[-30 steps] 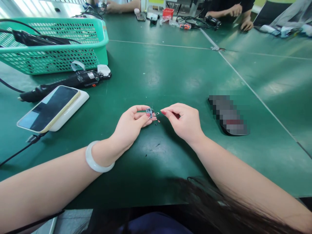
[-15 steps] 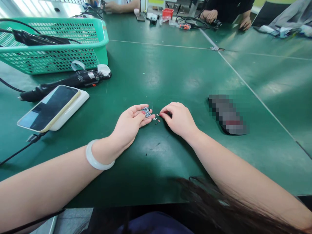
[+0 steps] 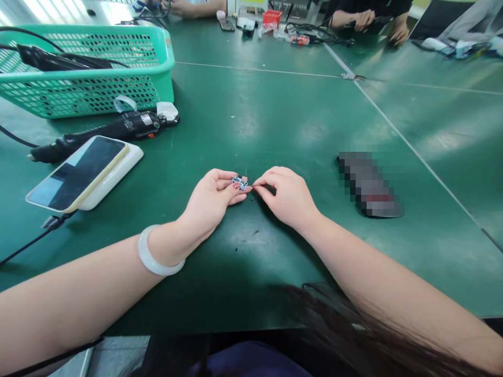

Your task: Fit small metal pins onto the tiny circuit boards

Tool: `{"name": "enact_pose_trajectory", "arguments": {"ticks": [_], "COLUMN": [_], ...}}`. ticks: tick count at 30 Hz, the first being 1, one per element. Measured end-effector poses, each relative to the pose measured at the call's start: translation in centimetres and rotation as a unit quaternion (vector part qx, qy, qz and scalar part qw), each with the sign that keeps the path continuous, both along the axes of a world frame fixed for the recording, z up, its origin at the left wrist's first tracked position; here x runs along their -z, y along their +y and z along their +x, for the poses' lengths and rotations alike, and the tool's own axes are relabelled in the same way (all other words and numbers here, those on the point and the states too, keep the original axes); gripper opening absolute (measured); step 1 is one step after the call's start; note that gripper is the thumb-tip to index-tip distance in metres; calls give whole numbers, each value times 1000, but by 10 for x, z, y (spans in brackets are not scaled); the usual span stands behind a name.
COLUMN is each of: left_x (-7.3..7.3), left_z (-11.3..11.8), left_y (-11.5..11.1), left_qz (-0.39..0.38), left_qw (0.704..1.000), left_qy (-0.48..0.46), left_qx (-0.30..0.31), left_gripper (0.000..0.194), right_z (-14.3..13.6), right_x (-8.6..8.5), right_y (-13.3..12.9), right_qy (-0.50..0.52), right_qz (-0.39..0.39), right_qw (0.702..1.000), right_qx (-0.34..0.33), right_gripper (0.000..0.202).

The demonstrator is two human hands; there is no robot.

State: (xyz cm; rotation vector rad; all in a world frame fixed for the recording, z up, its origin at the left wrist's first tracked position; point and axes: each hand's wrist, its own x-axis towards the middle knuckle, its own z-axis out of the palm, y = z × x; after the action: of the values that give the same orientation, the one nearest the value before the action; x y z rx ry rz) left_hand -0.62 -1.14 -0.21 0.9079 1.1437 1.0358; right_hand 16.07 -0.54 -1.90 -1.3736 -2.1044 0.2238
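Between the thumb and fingers of my left hand (image 3: 210, 201) is a small grey-blue part with cut-outs (image 3: 239, 183), tilted toward me. My right hand (image 3: 288, 195) is close beside it, thumb and forefinger pinched together near the left fingertips. Whatever lies in that pinch is too small or hidden to name. A tiny dark bit (image 3: 252, 199) rests on the green table (image 3: 275, 283) just below the fingertips.
At left stand a green basket (image 3: 163, 78) with black cabled tools, a black electric screwdriver (image 3: 113, 130), and a phone (image 3: 82, 170) on a white block. A pixelated dark object (image 3: 369, 183) lies at right. Across the table are cables (image 3: 314, 34), a red box (image 3: 271, 18) and other people's hands.
My right hand has moved slightly left, toward the left fingertips. The grey-blue part has turned and shifted a little right. Small white and red bits near the fingertips no longer show.
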Motion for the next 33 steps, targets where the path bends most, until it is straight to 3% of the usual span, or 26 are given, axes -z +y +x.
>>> {"name": "enact_pose_trajectory", "arguments": {"ticks": [6,15,17,21,33], "left_x": [-1,-1,-2,-2,1], "left_z": [1,-1,-1,-2,-3], "left_y": [-1,0,-1,-2,-3], "left_qz": [4,2,7,26,59], "left_qw": [1000,999,998,996,996], "left_qy": [9,-18,-21,-9,0], "left_qx": [14,34,52,82,60], "left_gripper": [14,17,26,31,27], "right_z": [-4,-9,-9,-9,-9], "right_x": [-10,-6,-6,-8,-14], "right_y": [-13,-16,-17,-18,-24], "right_qy": [103,61,57,76,136], "right_qz": [77,137,144,134,58], "right_qw": [992,989,988,988,989], "right_qx": [7,-13,-12,-13,10], "right_gripper": [11,13,14,13,15]}}
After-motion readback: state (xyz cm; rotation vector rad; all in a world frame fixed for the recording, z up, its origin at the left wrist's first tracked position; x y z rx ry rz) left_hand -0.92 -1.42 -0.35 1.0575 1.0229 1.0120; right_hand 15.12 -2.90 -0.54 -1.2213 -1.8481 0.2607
